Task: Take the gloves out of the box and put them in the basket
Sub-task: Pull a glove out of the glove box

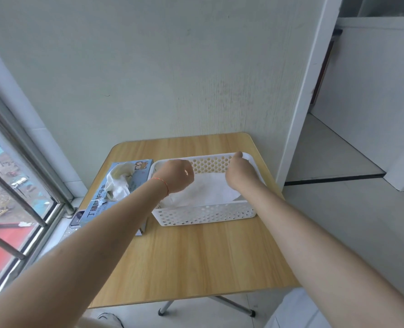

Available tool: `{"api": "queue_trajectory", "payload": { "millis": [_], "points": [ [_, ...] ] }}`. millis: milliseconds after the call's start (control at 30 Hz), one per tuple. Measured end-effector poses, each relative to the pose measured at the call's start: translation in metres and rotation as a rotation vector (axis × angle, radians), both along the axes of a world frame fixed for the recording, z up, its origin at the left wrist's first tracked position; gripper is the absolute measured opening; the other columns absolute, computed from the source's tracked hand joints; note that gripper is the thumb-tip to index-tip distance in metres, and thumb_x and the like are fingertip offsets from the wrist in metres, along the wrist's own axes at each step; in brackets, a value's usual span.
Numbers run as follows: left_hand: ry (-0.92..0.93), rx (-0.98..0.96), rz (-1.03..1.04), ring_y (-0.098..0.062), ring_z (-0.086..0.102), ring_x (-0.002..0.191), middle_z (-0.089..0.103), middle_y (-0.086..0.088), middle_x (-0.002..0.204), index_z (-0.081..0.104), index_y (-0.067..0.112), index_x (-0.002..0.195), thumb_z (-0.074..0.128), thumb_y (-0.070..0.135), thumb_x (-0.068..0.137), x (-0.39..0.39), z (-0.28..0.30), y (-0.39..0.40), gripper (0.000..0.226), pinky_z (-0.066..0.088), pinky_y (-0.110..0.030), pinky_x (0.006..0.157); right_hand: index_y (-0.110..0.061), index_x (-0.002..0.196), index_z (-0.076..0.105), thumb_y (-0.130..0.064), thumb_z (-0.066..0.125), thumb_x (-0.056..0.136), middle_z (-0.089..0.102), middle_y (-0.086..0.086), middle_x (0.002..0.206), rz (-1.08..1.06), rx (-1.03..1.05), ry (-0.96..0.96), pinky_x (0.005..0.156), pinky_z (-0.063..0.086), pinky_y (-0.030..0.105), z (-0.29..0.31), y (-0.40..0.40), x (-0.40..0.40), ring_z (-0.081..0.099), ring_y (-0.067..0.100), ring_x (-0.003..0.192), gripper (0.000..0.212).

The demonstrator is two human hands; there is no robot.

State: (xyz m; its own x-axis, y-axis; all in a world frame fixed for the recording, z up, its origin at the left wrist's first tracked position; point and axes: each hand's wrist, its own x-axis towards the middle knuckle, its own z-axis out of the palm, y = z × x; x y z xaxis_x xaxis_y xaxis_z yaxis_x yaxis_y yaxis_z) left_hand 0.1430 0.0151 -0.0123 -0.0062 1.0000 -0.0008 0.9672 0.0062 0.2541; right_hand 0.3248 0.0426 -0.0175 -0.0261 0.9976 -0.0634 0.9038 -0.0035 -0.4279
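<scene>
Head view: both hands reach into the white basket [203, 213] on the table [196, 256]. The left hand [176, 176] and right hand [240, 172] bend down over a white glove [205, 191] lying inside; their fingers are hidden, so grip cannot be told. Another glove [119, 183] sticks out of the box [115, 197], just left of the basket.

A wooden table [196, 256] fills the centre, its far edge against a pale wall [149, 67]. At seven o'clock a window [11, 185] with metal bars [7, 183] looks out on red roofs. On the sill at nine o'clock lies a phone [77, 217], touching the table's left edge. At six o'clock metal table legs [231, 304] stand on a tiled floor [338, 221]. A white door frame [302, 91] rises at two o'clock, with a doorway [361, 91] beyond it. A shoe [111, 319] shows at the bottom edge.
</scene>
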Motion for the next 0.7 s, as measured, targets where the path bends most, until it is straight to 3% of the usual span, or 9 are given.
{"api": "queue_trajectory", "payload": {
  "millis": [67, 133, 233, 333, 433, 500, 600, 700],
  "points": [
    [0.047, -0.202, -0.060, -0.017, 0.068, 0.077, 0.069, 0.000, 0.099, 0.064, 0.027, 0.102, 0.064, 0.033, 0.087, -0.007, 0.002, -0.005, 0.016, 0.058, -0.032, 0.073, -0.001, 0.152, -0.003, 0.003, 0.045, 0.094, 0.047, 0.004, 0.069, 0.008, 0.021, -0.047, 0.043, 0.032, 0.025, 0.000, 0.000, 0.001, 0.044, 0.012, 0.056, 0.075],
    [0.025, -0.275, -0.078, -0.019, 0.070, 0.073, 0.066, -0.001, 0.095, 0.062, 0.026, 0.105, 0.071, 0.032, 0.082, -0.010, 0.002, -0.008, 0.025, 0.061, -0.035, 0.073, -0.002, 0.152, -0.004, 0.005, 0.045, 0.092, 0.052, 0.006, 0.074, 0.025, 0.022, -0.102, 0.042, 0.028, 0.026, 0.003, 0.000, 0.003, 0.040, 0.013, 0.054, 0.078],
    [0.020, -0.343, -0.088, -0.021, 0.069, 0.071, 0.066, -0.003, 0.091, 0.059, 0.024, 0.113, 0.069, 0.021, 0.082, -0.009, -0.002, -0.009, 0.033, 0.061, -0.032, 0.068, -0.002, 0.150, 0.012, 0.006, 0.049, 0.090, 0.053, 0.006, 0.078, 0.040, 0.058, -0.200, 0.043, 0.028, 0.026, 0.004, -0.002, 0.005, 0.039, 0.013, 0.053, 0.071],
    [-0.018, -0.459, -0.094, -0.026, 0.072, 0.083, 0.067, -0.007, 0.102, 0.058, 0.024, 0.116, 0.059, 0.013, 0.085, -0.006, -0.006, -0.011, 0.033, 0.062, -0.033, 0.070, -0.001, 0.145, 0.024, 0.006, 0.051, 0.089, 0.062, 0.010, 0.105, 0.077, 0.079, -0.298, 0.051, 0.036, 0.027, 0.006, -0.006, 0.004, 0.055, 0.019, 0.071, 0.063],
    [0.009, -0.268, -0.078, -0.022, 0.070, 0.086, 0.065, -0.001, 0.102, 0.063, 0.020, 0.113, 0.055, 0.015, 0.089, -0.007, -0.003, -0.012, 0.026, 0.059, -0.035, 0.079, -0.001, 0.133, 0.039, 0.004, 0.057, 0.087, 0.054, 0.016, 0.123, 0.055, 0.144, -0.366, 0.065, 0.043, 0.031, 0.011, -0.010, -0.001, 0.060, 0.027, 0.104, 0.050],
    [0.053, -0.087, -0.056, -0.019, 0.064, 0.088, 0.064, 0.002, 0.106, 0.067, 0.021, 0.105, 0.051, 0.021, 0.092, -0.011, 0.005, -0.011, 0.020, 0.054, -0.033, 0.079, 0.000, 0.127, 0.045, 0.005, 0.059, 0.085, 0.049, 0.018, 0.124, 0.048, 0.212, -0.399, 0.066, 0.043, 0.032, 0.016, -0.010, -0.006, 0.059, 0.029, 0.106, 0.045],
    [-0.107, 0.102, 0.065, -0.014, 0.060, 0.079, 0.065, 0.006, 0.098, 0.063, 0.029, 0.084, 0.051, 0.025, 0.088, -0.030, 0.020, -0.014, 0.014, 0.051, -0.029, 0.069, 0.000, 0.124, 0.047, 0.009, 0.057, 0.083, 0.048, 0.018, 0.122, 0.086, 0.259, -0.361, 0.065, 0.042, 0.033, 0.030, -0.011, -0.025, 0.060, 0.031, 0.102, 0.043],
    [-0.160, 0.225, 0.198, -0.015, 0.061, 0.076, 0.065, 0.008, 0.087, 0.061, 0.031, 0.077, 0.053, 0.025, 0.084, -0.063, 0.035, -0.026, 0.012, 0.053, -0.030, 0.070, 0.000, 0.123, 0.049, 0.011, 0.055, 0.083, 0.049, 0.017, 0.121, 0.178, 0.289, -0.298, 0.067, 0.042, 0.036, 0.047, -0.017, -0.063, 0.060, 0.034, 0.103, 0.042]
  ]
}}
